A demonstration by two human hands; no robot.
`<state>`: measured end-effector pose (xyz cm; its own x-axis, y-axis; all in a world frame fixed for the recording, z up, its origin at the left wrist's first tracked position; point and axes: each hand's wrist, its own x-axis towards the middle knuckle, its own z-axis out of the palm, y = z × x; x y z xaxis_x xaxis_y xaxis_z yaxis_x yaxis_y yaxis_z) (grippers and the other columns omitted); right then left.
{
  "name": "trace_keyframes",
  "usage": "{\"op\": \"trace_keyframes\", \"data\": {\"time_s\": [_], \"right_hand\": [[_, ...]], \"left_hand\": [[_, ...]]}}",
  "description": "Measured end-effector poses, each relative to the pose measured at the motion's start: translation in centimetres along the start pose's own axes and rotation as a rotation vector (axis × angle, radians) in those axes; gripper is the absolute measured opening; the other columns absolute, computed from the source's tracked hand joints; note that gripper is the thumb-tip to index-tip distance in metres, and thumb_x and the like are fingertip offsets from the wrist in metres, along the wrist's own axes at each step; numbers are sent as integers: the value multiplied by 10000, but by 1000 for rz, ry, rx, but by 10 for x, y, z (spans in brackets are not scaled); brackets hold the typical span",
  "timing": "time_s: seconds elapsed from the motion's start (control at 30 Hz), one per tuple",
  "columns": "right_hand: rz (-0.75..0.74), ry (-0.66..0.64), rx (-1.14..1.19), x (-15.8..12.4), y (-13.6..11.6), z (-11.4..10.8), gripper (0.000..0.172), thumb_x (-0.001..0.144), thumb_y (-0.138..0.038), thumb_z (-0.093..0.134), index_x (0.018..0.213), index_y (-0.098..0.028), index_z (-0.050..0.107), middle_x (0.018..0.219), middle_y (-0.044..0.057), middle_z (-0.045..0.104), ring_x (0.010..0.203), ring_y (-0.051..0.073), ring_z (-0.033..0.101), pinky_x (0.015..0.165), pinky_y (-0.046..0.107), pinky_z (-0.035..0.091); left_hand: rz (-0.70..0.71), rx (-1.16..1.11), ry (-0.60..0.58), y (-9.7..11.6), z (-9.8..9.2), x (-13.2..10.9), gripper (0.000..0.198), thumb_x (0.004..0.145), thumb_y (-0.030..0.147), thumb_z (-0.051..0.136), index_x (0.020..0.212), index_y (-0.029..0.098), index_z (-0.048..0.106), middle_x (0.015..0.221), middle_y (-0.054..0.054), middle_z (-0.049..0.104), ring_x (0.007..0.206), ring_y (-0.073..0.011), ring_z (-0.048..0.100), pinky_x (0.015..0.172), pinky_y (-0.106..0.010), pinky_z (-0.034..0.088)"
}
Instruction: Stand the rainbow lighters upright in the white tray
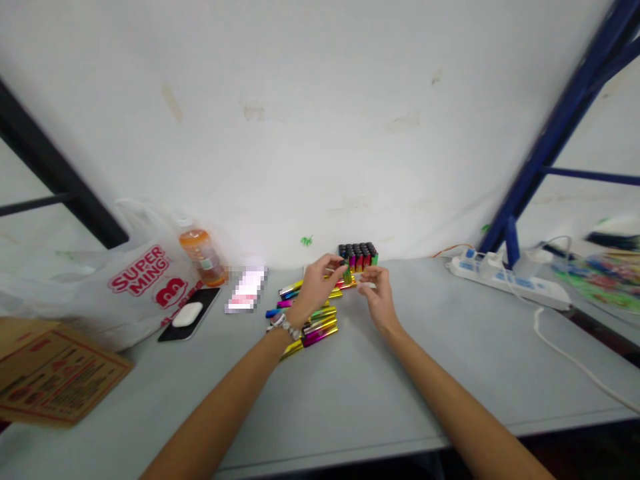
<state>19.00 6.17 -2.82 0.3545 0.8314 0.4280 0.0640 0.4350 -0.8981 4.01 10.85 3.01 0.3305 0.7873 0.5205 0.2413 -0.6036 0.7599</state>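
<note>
My left hand (320, 283) is closed around a green lighter (347, 274), held just in front of a tray of upright lighters (359, 256) at the back of the grey table (350, 387). My right hand (379, 293) is pinched on a small pale piece (367, 285) that I cannot name, close beside the left hand. Under and left of my left wrist lies a loose pile of shiny coloured lighters (314, 317), in gold, green, pink and blue. A bracelet sits on my left wrist.
A white plastic bag (125, 280) with red print and an orange bottle (201, 257) stand at the left, beside a black pad with a white case (187, 315). A cardboard box (50, 377) lies at the near left. A white power strip (505, 280) and cable lie right.
</note>
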Motion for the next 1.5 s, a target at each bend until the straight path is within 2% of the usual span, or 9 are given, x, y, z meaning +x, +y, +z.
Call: {"op": "trace_keyframes", "data": {"time_s": [0.1, 0.27, 0.4, 0.67, 0.9, 1.13, 1.2, 1.37, 1.5], "right_hand": [[41, 37, -10, 8, 5, -9, 356, 723, -280, 584, 1054, -240, 461, 947, 18, 544, 829, 176, 549, 692, 297, 465], [38, 23, -17, 9, 8, -9, 320, 719, -266, 581, 1016, -233, 466, 864, -8, 558, 754, 156, 540, 664, 281, 443], [19, -28, -49, 6, 8, -6, 300, 716, -254, 574, 1000, -226, 484, 842, -7, 566, 750, 157, 540, 673, 284, 441], [35, -46, -88, 4, 6, -6, 251, 701, -235, 555, 949, -215, 524, 827, 6, 582, 726, 154, 533, 661, 280, 428], [22, -82, -138, 3, 9, -7, 158, 683, -225, 533, 837, -202, 557, 791, 5, 577, 717, 158, 524, 635, 270, 413], [-84, -262, -426, 5, 19, -6, 222, 685, -139, 486, 858, -196, 613, 859, 25, 598, 753, 171, 544, 696, 302, 435], [-147, -344, -527, 8, 16, -2, 247, 706, -123, 492, 892, -193, 638, 919, 41, 592, 772, 170, 546, 747, 316, 449], [-308, -560, -749, 17, 2, 14, 248, 742, -116, 539, 945, -180, 667, 953, 72, 589, 892, 204, 562, 830, 321, 452], [-398, -682, -916, 32, -11, 35, 292, 754, -136, 566, 1015, -159, 695, 972, 105, 614, 926, 231, 587, 843, 318, 448]], "left_hand": [[60, 94, -14, -14, -2, 28, 195, 861, 325, 621, 978, 171, 644, 897, -47, 701, 828, -166, 662, 813, -319, 552], [64, 146, -123, -49, 8, 61, 139, 833, 243, 625, 948, 166, 637, 848, -42, 704, 780, -162, 665, 789, -325, 554], [39, 162, -156, -66, 14, 70, 139, 812, 239, 641, 930, 166, 647, 838, -38, 714, 770, -163, 670, 801, -333, 556], [16, 198, -199, -72, 14, 74, 159, 810, 217, 652, 956, 154, 663, 860, -49, 712, 798, -170, 669, 812, -331, 552], [222, 632, -242, -68, 5, 61, 269, 898, 232, 525, 1136, 181, 638, 1060, -93, 617, 846, -186, 650, 846, -330, 523], [232, 720, -230, -58, -2, 46, 422, 911, 201, 458, 1327, 169, 526, 1103, -112, 594, 874, -206, 644, 826, -325, 521], [219, 705, -195, -54, -8, 41, 394, 917, 201, 446, 1297, 175, 546, 1097, -101, 607, 859, -197, 644, 824, -328, 522], [142, 504, -18, -47, -36, 11, 211, 928, 224, 455, 997, 186, 651, 971, -60, 669, 829, -172, 643, 814, -314, 525], [-4, 394, 80, -56, -61, -22, 214, 938, 275, 468, 992, 188, 656, 954, -50, 711, 819, -173, 656, 783, -311, 526]]}}
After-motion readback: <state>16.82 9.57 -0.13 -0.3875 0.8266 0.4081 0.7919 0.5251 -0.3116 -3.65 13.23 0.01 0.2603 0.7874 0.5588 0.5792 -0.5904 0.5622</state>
